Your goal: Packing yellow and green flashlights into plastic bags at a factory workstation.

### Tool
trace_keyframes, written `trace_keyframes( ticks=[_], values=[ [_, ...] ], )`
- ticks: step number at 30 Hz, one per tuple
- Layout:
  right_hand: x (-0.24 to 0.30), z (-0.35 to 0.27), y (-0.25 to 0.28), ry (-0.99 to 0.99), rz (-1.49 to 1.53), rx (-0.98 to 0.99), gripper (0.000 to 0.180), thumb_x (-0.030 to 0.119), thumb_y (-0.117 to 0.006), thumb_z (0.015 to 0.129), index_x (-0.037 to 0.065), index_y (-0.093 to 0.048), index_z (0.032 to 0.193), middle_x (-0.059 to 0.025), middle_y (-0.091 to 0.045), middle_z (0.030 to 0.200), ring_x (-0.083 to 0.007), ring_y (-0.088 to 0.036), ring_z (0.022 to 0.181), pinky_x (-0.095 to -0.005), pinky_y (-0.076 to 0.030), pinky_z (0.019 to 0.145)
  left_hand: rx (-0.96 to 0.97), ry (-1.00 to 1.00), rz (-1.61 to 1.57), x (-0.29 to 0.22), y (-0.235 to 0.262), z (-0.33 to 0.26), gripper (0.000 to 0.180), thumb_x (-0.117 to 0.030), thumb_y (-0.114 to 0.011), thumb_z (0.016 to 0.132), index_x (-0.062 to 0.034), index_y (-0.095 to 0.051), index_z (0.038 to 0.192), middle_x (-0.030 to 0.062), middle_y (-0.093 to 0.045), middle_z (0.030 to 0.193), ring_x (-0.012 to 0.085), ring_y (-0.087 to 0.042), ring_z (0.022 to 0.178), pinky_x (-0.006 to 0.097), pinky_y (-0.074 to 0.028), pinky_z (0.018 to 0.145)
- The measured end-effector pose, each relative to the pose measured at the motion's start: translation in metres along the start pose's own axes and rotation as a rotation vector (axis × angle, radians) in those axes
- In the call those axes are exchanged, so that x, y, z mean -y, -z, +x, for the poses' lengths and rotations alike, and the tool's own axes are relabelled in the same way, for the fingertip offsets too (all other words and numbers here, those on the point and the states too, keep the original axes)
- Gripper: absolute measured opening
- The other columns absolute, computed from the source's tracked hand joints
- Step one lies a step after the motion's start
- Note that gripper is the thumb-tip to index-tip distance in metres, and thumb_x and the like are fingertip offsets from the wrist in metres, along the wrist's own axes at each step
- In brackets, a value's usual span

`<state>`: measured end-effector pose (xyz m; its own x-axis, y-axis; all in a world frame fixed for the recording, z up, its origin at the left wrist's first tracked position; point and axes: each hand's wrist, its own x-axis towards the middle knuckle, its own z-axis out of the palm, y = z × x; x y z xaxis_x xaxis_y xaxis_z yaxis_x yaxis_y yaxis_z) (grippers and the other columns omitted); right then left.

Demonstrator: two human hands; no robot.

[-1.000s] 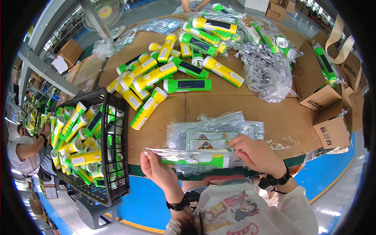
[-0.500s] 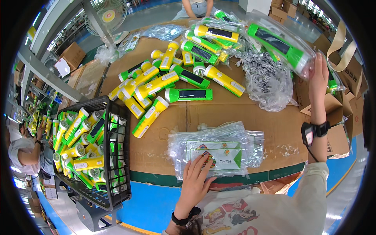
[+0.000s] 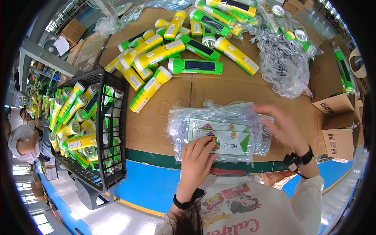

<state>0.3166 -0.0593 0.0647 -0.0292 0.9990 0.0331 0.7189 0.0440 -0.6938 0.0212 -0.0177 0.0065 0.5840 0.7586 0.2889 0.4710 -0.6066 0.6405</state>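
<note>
A stack of clear plastic bags with printed white-and-green cards lies near the table's front edge. My left hand rests on the stack's lower left, its fingers stretched over the printed card. Slightly blurred, my right hand hovers at the stack's right edge, fingers extended and thumb apart, with nothing in it. Beyond the bags lie several loose yellow-and-green flashlights, some showing a dark panel. Farther back is a heap of flashlights in clear bags.
On the left stands a black basket full of flashlights. A bundle of white cables lies at the back right. Open cardboard boxes stand on the right, near a bagged flashlight. A person sits at the far left.
My right hand has let go of a bagged flashlight at the back right and come down to the bag stack. My left hand stays on the bags. The view has tilted downward.
</note>
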Motion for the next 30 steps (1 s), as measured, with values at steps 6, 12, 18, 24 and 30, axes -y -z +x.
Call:
trace_keyframes(
  ticks=[6,12,18,24,30],
  values=[
    [0.015,-0.032,-0.067,0.34,-0.339,0.07,0.038,0.011,-0.073,0.077,0.001,-0.06,0.111,-0.0129,-0.055,0.135,-0.0354,-0.049,0.131,-0.0463,-0.049,0.101,0.038,-0.005,-0.019,0.008,-0.001,0.002,0.042,-0.012,-0.079,0.074,-0.0061,-0.067,0.114,0.0076,-0.063,0.123,0.0307,-0.055,0.112,0.041,-0.042,0.095],
    [0.02,-0.035,-0.082,0.353,-0.461,0.02,0.039,0.013,-0.074,0.077,0.001,-0.061,0.111,-0.0129,-0.055,0.135,-0.035,-0.05,0.13,-0.0452,-0.051,0.099,0.136,-0.044,-0.078,0.017,0.011,0.0,0.048,-0.016,-0.079,0.074,-0.0061,-0.065,0.119,0.0073,-0.06,0.128,0.0298,-0.054,0.115,0.042,-0.042,0.095],
    [0.028,-0.034,-0.086,0.342,-0.285,0.043,0.041,0.014,-0.074,0.078,0.002,-0.06,0.114,-0.0143,-0.055,0.135,-0.0343,-0.053,0.128,-0.0456,-0.051,0.098,0.029,-0.036,-0.032,0.012,0.0,-0.002,0.048,-0.014,-0.082,0.07,-0.0059,-0.067,0.115,0.0081,-0.062,0.123,0.0309,-0.055,0.11,0.041,-0.044,0.093],
    [0.032,-0.037,-0.102,0.329,-0.326,0.023,0.043,0.013,-0.073,0.08,0.002,-0.059,0.119,-0.0151,-0.055,0.137,-0.0326,-0.055,0.126,-0.0484,-0.048,0.103,-0.061,-0.069,-0.057,0.019,-0.013,-0.004,0.039,-0.005,-0.076,0.075,-0.0041,-0.068,0.112,0.0094,-0.064,0.12,0.0326,-0.057,0.107,0.041,-0.046,0.091],
    [0.04,-0.037,-0.11,0.309,-0.381,0.016,0.044,0.011,-0.069,0.082,0.003,-0.057,0.123,-0.0149,-0.056,0.135,-0.0307,-0.056,0.124,-0.0493,-0.047,0.104,-0.028,-0.045,-0.144,0.021,-0.006,-0.004,0.039,0.001,-0.072,0.074,-0.0037,-0.067,0.113,0.0102,-0.064,0.122,0.0329,-0.057,0.11,0.041,-0.045,0.093]
  ],
)
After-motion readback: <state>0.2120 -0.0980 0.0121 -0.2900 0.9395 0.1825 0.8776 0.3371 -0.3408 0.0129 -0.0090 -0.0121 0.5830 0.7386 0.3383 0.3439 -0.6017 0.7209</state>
